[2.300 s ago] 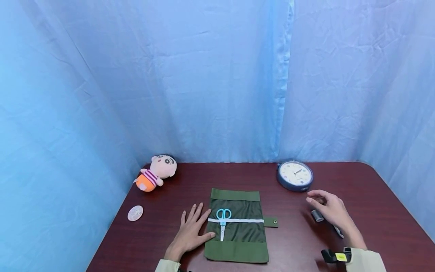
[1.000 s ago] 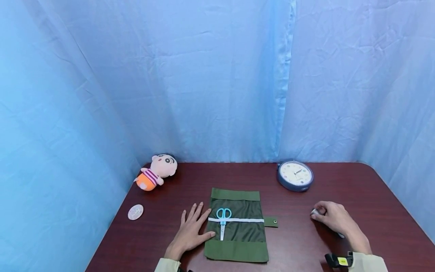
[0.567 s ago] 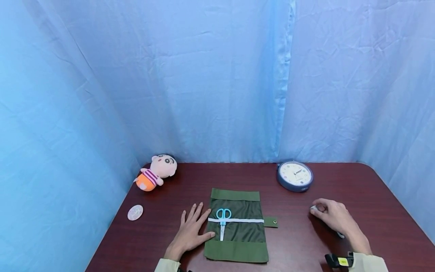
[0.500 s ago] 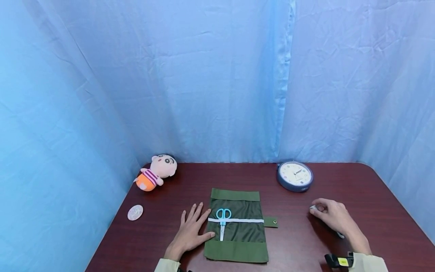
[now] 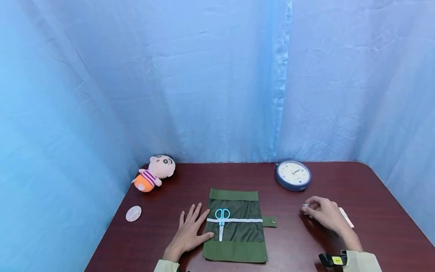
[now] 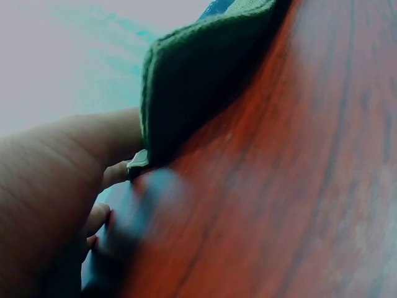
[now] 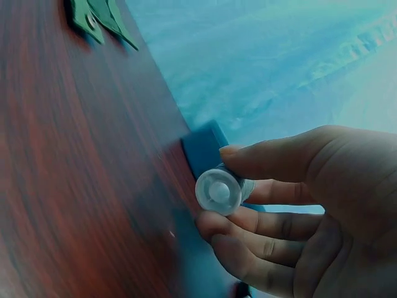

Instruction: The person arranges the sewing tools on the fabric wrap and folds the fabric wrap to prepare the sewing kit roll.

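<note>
Pinching spool (image 7: pixel 218 191): right hand (image 5: pixel 324 214) | left hand (image 5: pixel 188 234): spread, touching green pouch (image 5: pixel 234 252) | yellow tag (image 5: pixel 337 260): print unclear

Curtained-off desk booth — reads as a staged studio or lab corner. Pale blue curtain (image 5: pixel 217 83) hangs behind the table (image 5: pixel 231 175) and down both sides. Table is dark red-brown wood grain, office-desk style, rounded far corner. Doll (image 5: pixel 149 177), clock (image 5: pixel 293 175) and green pouch (image 5: pixel 236 251) sit well apart, like props. Black strap (image 5: pixel 327 259) with yellow tag by the right sleeve (image 5: pixel 361 261) — rig gear. Building type beyond: can't tell.
</note>
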### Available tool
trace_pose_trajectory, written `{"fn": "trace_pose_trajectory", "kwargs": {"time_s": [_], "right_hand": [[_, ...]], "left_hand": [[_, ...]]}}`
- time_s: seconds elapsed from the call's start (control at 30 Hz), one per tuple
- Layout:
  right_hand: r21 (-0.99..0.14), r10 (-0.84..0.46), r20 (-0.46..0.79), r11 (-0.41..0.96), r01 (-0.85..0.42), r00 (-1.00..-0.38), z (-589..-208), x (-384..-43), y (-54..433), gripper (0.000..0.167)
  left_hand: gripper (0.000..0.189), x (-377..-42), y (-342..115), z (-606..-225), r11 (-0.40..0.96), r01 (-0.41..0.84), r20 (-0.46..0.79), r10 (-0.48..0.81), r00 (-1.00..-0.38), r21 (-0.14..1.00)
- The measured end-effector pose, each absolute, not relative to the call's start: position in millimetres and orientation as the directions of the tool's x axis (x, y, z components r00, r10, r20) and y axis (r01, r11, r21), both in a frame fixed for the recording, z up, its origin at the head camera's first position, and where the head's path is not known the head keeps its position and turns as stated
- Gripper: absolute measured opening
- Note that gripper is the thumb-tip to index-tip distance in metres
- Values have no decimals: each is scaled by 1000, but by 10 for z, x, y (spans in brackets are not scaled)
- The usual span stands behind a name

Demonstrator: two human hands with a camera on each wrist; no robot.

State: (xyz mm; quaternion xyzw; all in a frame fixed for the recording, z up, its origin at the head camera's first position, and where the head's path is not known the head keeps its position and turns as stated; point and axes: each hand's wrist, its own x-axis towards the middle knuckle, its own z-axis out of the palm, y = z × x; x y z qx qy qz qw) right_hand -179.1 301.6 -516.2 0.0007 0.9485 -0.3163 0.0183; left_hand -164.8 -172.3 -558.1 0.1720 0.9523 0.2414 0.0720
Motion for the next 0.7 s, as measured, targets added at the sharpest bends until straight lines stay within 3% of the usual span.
{"fn": "trace_pose_trajectory", "kwargs": {"time_s": [0.43, 0.7], "right_hand": [[-698, -70, 10, 713, -57, -997, -5231, -1893, 2643, 22], [-721, -103, 33, 686, -95, -994, -5221, -1969, 2439, 18]], "left_hand": [[80, -1658, -1713, -5472, 807, 266, -86, 362, -928, 527], [75, -1707, -1656, -5392, 771, 332, 11, 389, -921, 543]]}}
